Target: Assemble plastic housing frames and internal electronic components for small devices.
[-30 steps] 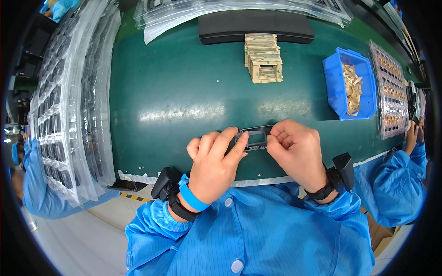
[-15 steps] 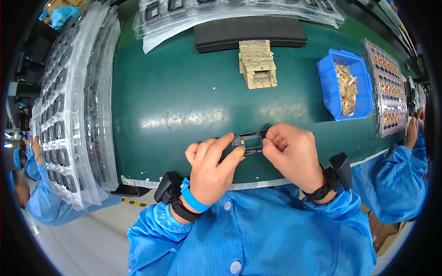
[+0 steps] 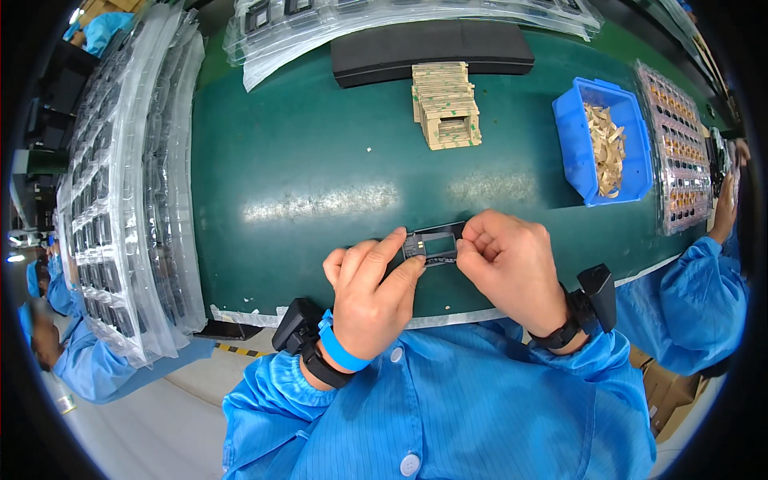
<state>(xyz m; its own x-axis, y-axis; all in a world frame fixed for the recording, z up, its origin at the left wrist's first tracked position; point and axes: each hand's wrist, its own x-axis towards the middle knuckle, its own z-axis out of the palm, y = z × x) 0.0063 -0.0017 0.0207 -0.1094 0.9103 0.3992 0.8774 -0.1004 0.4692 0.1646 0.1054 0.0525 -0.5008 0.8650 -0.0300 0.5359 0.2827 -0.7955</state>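
Note:
A small black plastic frame (image 3: 414, 246) with a rectangular window lies just above the green table, between my two hands. My left hand (image 3: 368, 292) grips its left end, with the index finger on the far edge and the thumb on the near edge. At the other end, my right hand (image 3: 512, 256) is closed in a pinch, thumb against curled fingers, on the frame's right edge. Whether a thin piece is also between those right fingertips is hidden. Beyond the hands stands a stack of tan paper frames (image 3: 444, 96) with green specks.
A long black block (image 3: 432, 58) lies behind the stack. On the right, a blue bin (image 3: 578, 168) holds tan paper strips (image 3: 608, 152), beside a clear tray of orange-and-black parts (image 3: 676, 152). Stacked clear trays (image 3: 120, 184) line the left. Co-workers in blue sit at both sides.
My hands keep the same grip on the frame, with barely any shift. The view has tilted slightly. At the far right, a co-worker's hand has moved up.

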